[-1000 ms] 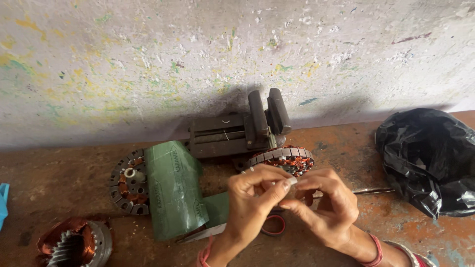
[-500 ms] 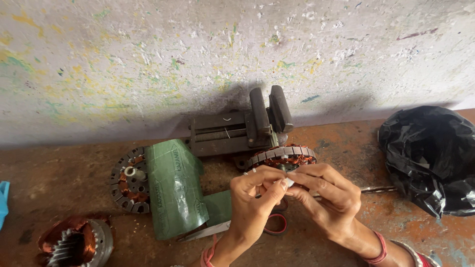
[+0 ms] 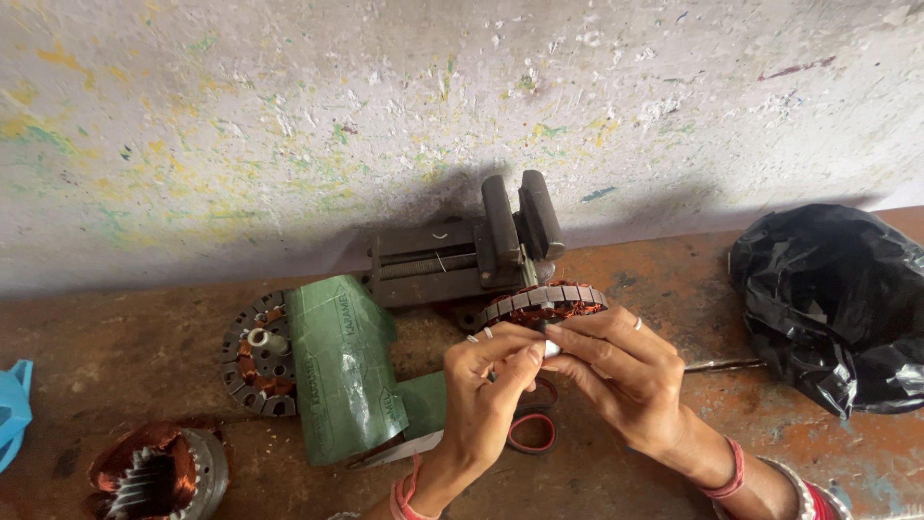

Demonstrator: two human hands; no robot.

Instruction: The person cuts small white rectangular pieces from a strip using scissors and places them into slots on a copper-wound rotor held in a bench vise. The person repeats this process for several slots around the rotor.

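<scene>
A round motor stator [image 3: 545, 301] with dark slotted rim and copper windings sits in front of a small dark bench vise [image 3: 462, 252]. My left hand [image 3: 486, 385] and my right hand [image 3: 621, 371] meet just below the stator, fingertips pinched together on a small white piece [image 3: 551, 349]. Both hands touch the stator's near edge. A red rubber ring [image 3: 531, 432] lies on the bench under my left wrist. What lies beneath the palms is hidden.
A green sheet of insulating paper [image 3: 342, 371] lies left of my hands, partly covering another stator [image 3: 255, 351]. A copper-wound stator [image 3: 159, 477] is at the lower left, a crumpled black plastic bag [image 3: 833, 299] at the right, a blue scrap [image 3: 12, 409] at the far left. A paint-speckled wall stands behind.
My hands have shifted slightly right and stayed pinched together at the stator's near edge. Nothing else on the bench has moved.
</scene>
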